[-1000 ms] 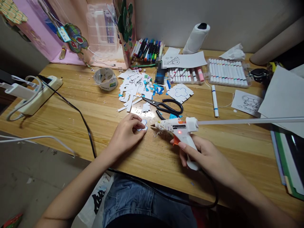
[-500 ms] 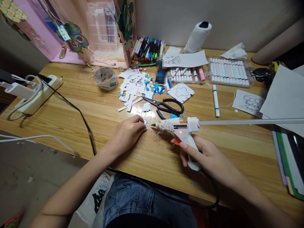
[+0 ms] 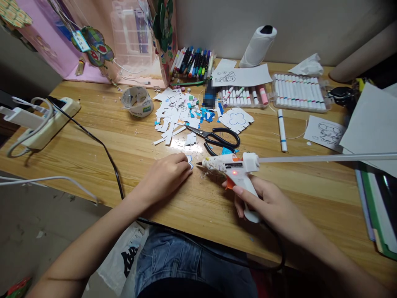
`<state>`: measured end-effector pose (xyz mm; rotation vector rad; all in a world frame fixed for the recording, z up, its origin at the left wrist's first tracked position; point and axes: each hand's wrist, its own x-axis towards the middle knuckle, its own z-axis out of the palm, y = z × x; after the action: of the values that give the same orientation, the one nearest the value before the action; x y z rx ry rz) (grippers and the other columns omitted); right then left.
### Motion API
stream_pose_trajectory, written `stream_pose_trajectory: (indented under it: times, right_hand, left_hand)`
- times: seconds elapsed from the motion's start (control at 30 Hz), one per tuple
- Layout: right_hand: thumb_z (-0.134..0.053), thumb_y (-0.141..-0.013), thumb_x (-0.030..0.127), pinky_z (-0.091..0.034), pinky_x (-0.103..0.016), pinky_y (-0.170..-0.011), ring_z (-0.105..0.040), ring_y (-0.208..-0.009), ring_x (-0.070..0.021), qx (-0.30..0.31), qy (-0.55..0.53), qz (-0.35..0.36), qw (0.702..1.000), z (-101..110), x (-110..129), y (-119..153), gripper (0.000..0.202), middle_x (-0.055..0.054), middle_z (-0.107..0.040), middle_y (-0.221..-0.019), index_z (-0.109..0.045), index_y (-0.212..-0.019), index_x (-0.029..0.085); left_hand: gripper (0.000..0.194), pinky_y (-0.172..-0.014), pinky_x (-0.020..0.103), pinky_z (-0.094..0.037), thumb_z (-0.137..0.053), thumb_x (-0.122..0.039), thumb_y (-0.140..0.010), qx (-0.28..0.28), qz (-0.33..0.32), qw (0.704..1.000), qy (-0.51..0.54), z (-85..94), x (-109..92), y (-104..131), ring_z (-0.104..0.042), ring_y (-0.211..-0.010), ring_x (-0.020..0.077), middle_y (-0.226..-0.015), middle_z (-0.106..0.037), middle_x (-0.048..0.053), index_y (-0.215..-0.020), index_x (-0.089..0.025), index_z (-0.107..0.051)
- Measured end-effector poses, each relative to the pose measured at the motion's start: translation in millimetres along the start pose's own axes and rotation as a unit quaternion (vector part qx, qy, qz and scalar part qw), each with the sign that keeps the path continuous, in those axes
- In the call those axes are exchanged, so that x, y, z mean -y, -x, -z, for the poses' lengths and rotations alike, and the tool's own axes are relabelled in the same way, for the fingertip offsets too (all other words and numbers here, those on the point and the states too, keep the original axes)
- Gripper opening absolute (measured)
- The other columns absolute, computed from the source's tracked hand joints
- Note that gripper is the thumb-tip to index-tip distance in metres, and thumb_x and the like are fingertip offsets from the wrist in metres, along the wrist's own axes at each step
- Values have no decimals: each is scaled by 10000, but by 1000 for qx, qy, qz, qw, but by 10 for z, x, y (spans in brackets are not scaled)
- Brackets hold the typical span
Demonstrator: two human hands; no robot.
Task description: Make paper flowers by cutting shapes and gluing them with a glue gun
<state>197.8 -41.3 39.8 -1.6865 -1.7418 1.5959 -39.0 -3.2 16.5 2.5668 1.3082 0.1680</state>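
Note:
My right hand (image 3: 259,196) is wrapped round the handle of a white hot glue gun (image 3: 231,163), its red light lit and a long clear glue stick (image 3: 319,157) running out of the back. The nozzle points left, a short gap from a small white paper cutout (image 3: 190,161) with a blue outline. My left hand (image 3: 169,174) rests on the tabletop with fingers closed on that cutout, covering most of it. Just beyond the gun lie black-handled scissors (image 3: 221,138). Behind them is a heap of paper scraps (image 3: 173,111) and a paper piece with a blue flower outline (image 3: 237,120).
A roll of clear tape (image 3: 137,102) stands at left, near a power strip (image 3: 52,124) with cables. Marker sets (image 3: 299,93) line the back beside a white paper roll (image 3: 258,46). A loose marker (image 3: 282,130) lies at right. The gun's black cord (image 3: 217,250) hangs over the front edge.
My left hand has shifted slightly and its fingers lie lower, showing a little more of the cutout. The glue gun has barely moved.

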Motion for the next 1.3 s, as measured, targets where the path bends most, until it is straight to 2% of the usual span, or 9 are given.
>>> stream_pose_trajectory:
  times: [0.27, 0.53, 1.0, 1.3]
  right_hand:
    - [-418, -844, 535, -409, -245, -494, -550, -521, -145, 11, -4, -7, 1000, -16, 2, 22, 448, -30, -617, -565, -536, -590, 186]
    - [-397, -860, 524, -400, -227, -478, -532, -517, -130, 24, -6, -2, 1000, -71, -37, -10, 458, -27, -604, -591, -570, -618, 176]
    - [-357, -901, 477, -414, -226, -525, -535, -545, -129, 31, -23, 28, 999, -96, -50, -56, 458, -25, -603, -591, -578, -646, 167]
    - [-350, -893, 461, -404, -247, -550, -526, -553, -138, 23, 20, 29, 999, -69, -4, -70, 461, -13, -566, -570, -532, -574, 183]
  left_hand:
    - [200, -723, 274, -460, -485, -240, -874, -61, 36, 987, 142, -65, 35, 33, -587, -814, 152, -891, -638, 58, -864, -176, -674]
    - [109, -741, 284, -464, -547, -170, -821, -90, 74, 970, 214, -87, 44, 30, -584, -816, 140, -883, -637, 42, -807, -171, -654]
    - [99, -745, 286, -468, -574, -195, -817, -105, 75, 960, 247, -104, 81, 13, -592, -815, 140, -867, -641, 36, -773, -181, -661]
    - [99, -750, 272, -463, -580, -192, -815, -104, 72, 958, 256, -110, 99, 12, -591, -819, 132, -870, -638, 34, -772, -175, -668]
